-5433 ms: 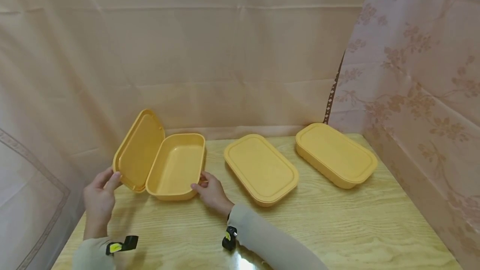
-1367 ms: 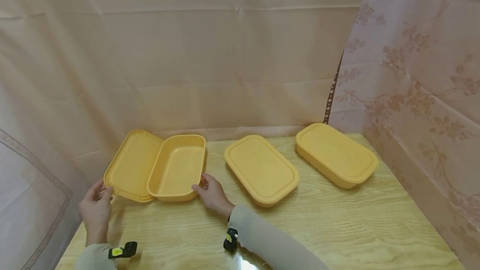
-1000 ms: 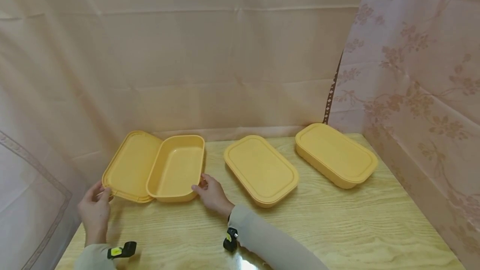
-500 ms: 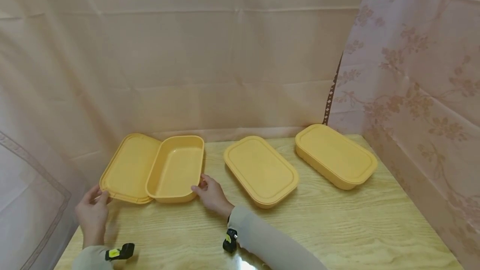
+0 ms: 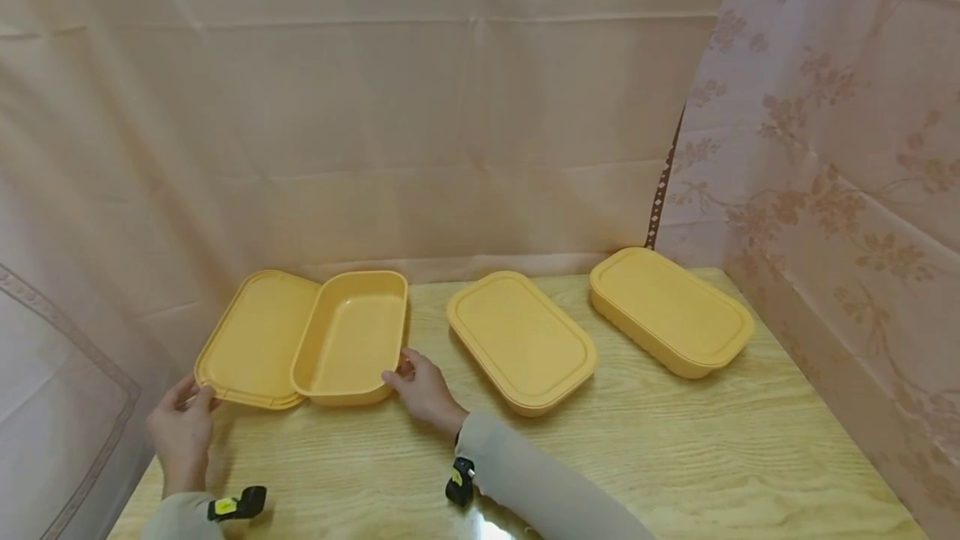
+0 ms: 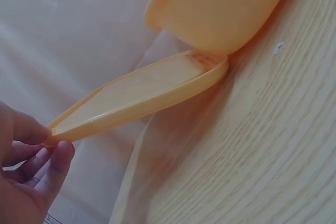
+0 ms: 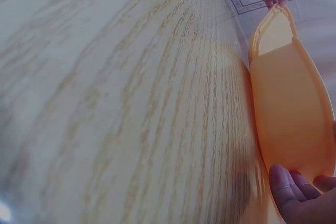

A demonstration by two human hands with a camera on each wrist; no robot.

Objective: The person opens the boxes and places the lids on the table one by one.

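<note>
A yellow rectangular box (image 5: 352, 340) with rounded corners stands at the left of the table, nothing inside it. Its lid (image 5: 258, 338) is swung out to the left, inner side up. My left hand (image 5: 182, 432) pinches the lid's near left corner between thumb and fingers. In the left wrist view the lid (image 6: 131, 95) slopes, its held end raised off the wood and its other end low beside the box. My right hand (image 5: 426, 390) grips the near right corner of the box, thumb at the rim; the right wrist view shows those fingers (image 7: 283, 187) against the wall.
Two more yellow boxes with lids on stand to the right, one in the middle (image 5: 522, 340) and one at the back right (image 5: 671, 311). The wooden table (image 5: 675, 457) meets a beige curtain (image 5: 450, 148) behind and a flowered curtain (image 5: 847, 190) at the right.
From standing steeply up, the lid has tipped down to the left, nearly flat, with my left hand moving left and lower. My right hand has kept its hold on the box.
</note>
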